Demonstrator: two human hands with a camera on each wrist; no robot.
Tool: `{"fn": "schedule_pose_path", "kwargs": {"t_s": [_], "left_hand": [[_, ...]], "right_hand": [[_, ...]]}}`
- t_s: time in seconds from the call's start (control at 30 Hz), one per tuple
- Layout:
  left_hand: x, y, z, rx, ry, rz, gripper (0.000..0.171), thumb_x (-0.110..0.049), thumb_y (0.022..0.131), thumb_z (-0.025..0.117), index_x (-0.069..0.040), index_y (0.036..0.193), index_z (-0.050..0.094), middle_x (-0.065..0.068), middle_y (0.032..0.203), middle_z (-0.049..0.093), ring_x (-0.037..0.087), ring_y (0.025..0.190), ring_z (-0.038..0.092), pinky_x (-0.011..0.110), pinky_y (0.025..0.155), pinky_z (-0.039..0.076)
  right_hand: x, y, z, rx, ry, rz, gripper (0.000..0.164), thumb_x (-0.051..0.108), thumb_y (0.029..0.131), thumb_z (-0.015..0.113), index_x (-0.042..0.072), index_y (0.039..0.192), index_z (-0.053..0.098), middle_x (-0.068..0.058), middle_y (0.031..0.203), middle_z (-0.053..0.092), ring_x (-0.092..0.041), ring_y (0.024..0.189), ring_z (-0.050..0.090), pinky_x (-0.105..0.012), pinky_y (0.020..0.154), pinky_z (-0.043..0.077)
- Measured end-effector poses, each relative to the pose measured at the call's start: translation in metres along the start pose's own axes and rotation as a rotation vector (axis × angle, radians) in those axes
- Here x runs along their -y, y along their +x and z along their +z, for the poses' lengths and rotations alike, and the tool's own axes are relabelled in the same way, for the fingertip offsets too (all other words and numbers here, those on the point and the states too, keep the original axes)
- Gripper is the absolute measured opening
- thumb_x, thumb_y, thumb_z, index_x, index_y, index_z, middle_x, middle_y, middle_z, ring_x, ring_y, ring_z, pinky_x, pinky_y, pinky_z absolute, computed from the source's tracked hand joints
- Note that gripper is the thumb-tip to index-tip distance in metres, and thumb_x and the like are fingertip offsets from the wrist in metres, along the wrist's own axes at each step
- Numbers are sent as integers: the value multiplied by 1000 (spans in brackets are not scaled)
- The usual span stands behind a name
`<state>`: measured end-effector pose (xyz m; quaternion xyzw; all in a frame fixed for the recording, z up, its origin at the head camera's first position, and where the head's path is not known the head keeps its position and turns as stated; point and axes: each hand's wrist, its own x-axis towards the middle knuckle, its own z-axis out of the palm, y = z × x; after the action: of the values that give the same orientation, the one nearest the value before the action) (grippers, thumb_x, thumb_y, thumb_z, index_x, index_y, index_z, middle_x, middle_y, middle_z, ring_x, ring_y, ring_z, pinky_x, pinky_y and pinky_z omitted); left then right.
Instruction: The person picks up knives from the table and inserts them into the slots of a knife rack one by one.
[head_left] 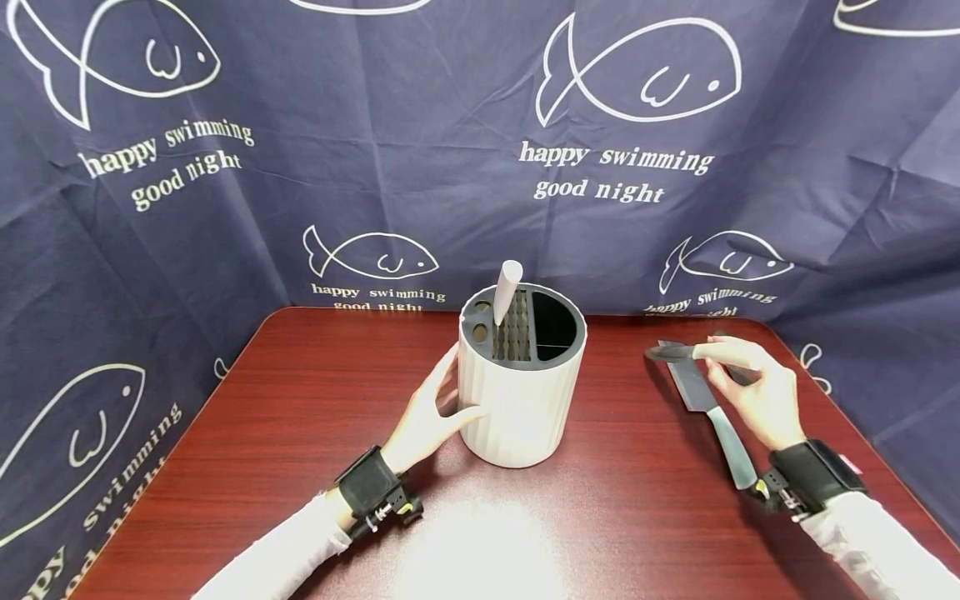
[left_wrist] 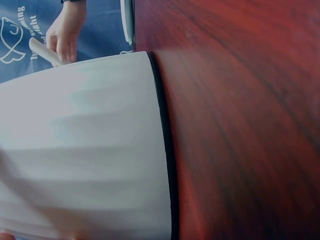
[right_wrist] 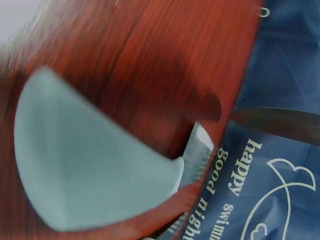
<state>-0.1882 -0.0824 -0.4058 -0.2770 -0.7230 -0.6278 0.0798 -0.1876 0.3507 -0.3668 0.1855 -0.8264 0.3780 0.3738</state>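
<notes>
My left hand rests on the left side of a white ribbed knife holder, thumb on its front and fingers stretched along the side. A white handle stands tilted out of the slotted part of the holder's dark top. To the right, my right hand pinches a knife by its cream handle. Its dark blade points left, held over the table. Under it lies a cleaver with a grey-green handle. Another dark blade shows partly behind the right hand.
The reddish-brown wooden table reaches back to a blue curtain with white fish prints, which hangs behind and at both sides. The holder's top also has round holes and a large half-round opening. Bright glare lies on the table's front.
</notes>
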Motion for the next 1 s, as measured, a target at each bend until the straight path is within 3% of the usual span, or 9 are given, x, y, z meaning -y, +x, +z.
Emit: {"fn": "schedule_pose_path", "kwargs": {"t_s": [0.2,0.33,0.43,0.8,1.0], "left_hand": [[0,0,0,-2,5,-5,92,2,78,78,-12,153,27,16,150,39,31,136,39,45,108,41],[-1,0,0,-3,9,-17,91,1,79,78,-14,153,28,15,148,41,30,136,40,44,109,42],[0,0,0,-4,5,-23,91,1,79,78,-13,153,28,16,147,42,29,135,40,44,109,41],[0,1,0,2,7,-19,92,1,78,78,-13,153,27,13,149,40,29,136,40,43,109,41],[0,1,0,3,0,-13,91,1,78,78,-13,153,28,14,149,40,30,136,39,44,109,41]], "right_hand": [[16,3,-1,-15,309,163,19,-22,81,60,-21,100,64,0,99,72,-4,107,62,-9,85,51],[11,1,1,-113,536,232,22,-23,82,57,-20,102,64,-2,100,74,-8,101,67,-13,87,52],[5,-2,3,-176,641,271,23,-22,83,58,-19,105,63,-4,103,74,-8,96,69,-15,86,53],[8,-3,10,-314,958,337,30,-27,84,51,-24,114,56,-17,101,73,-21,95,71,-28,83,58],[10,-3,12,-323,1128,305,30,-28,86,46,-26,115,54,-25,103,70,-28,99,70,-35,85,57]]}}
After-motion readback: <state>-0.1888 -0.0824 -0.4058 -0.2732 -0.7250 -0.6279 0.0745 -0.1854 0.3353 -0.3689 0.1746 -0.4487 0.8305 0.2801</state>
